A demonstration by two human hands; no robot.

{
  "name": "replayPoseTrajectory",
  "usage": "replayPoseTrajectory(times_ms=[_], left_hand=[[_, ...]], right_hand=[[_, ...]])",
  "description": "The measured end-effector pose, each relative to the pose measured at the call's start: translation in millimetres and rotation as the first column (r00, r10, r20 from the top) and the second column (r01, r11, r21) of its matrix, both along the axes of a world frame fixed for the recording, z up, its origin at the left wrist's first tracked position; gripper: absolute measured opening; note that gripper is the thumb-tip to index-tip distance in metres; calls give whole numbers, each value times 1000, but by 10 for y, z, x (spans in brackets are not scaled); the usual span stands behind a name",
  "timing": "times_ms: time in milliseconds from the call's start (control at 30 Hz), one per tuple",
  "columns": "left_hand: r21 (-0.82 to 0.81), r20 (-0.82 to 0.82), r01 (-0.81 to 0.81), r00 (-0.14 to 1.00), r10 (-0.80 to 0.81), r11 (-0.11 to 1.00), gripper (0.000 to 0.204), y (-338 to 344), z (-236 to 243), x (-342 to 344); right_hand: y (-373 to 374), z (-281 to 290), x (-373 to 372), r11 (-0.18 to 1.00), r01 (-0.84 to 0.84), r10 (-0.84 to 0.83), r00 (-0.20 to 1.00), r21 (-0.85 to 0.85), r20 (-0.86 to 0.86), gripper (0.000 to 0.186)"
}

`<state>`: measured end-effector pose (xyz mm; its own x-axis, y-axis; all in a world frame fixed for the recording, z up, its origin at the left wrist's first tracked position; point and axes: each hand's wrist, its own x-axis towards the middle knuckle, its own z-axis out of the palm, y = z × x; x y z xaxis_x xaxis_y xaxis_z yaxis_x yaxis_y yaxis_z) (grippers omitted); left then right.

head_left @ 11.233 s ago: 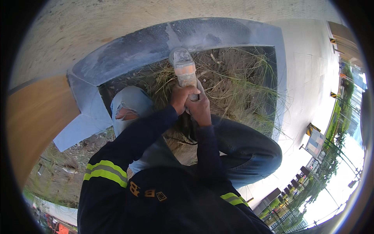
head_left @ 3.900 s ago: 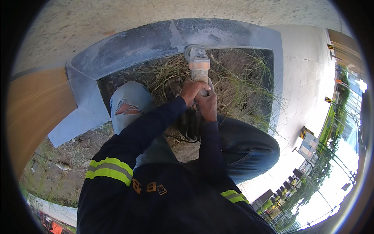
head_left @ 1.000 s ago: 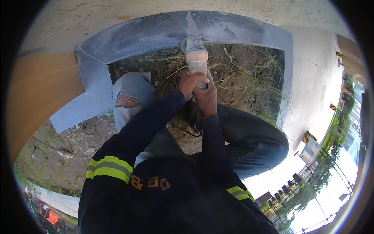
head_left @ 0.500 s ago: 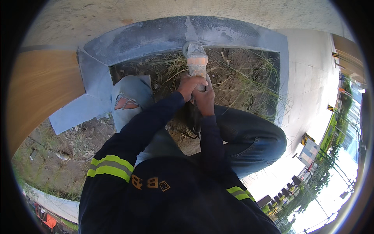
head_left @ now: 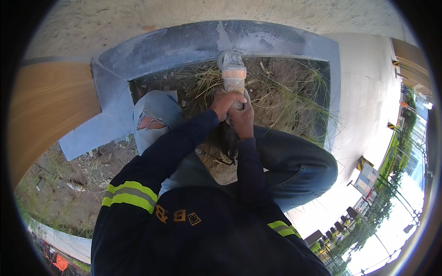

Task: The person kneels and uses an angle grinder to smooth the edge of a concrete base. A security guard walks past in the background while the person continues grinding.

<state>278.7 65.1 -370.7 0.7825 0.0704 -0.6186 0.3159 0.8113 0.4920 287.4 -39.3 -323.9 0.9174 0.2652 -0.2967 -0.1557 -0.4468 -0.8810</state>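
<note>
A dust-caked angle grinder (head_left: 234, 73) with an orange band points away from me, its head at the inner edge of the grey stone curb (head_left: 184, 48). Part of its round disc (head_left: 222, 59) shows left of the head, against the curb's face; whether it spins I cannot tell. My left hand (head_left: 224, 102) wraps the grinder's body from the left, thumb across the top. From the right, my right hand (head_left: 242, 117) closes round the body just behind it. A dark cord or strap hangs below the hands, partly hidden.
Inside the curb lie soil and dry grass (head_left: 285, 99), between my bent knees and the stone. A curved tan panel (head_left: 55, 106) rises at left, and a rough pale wall (head_left: 221, 9) stands beyond the curb. Pale paving (head_left: 363, 83) stretches along the right, with striped barriers farther off.
The grinder's head has shifted very slightly toward me along the curb's inner face. Both hands keep the same hold.
</note>
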Motion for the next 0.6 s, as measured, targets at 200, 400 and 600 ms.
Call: replayPoseTrajectory(times_ms=[200, 400, 600], left_hand=[[-8, 2, -63, 998, 63, 998, 24, 281, 32, -365], [-15, 44, -17, 999, 18, 1000, 24, 155, 69, -166], [-7, 10, -38, 999, 38, 999, 25, 174, 77, -168]], right_hand=[[179, -60, -157, 990, -141, 141, 990, -29, 0, 76], [38, -152, -63, 997, -64, 67, 995, -39, 73, 80], [144, 20, -90, 999, -35, 34, 996, 1, -88, 82]])
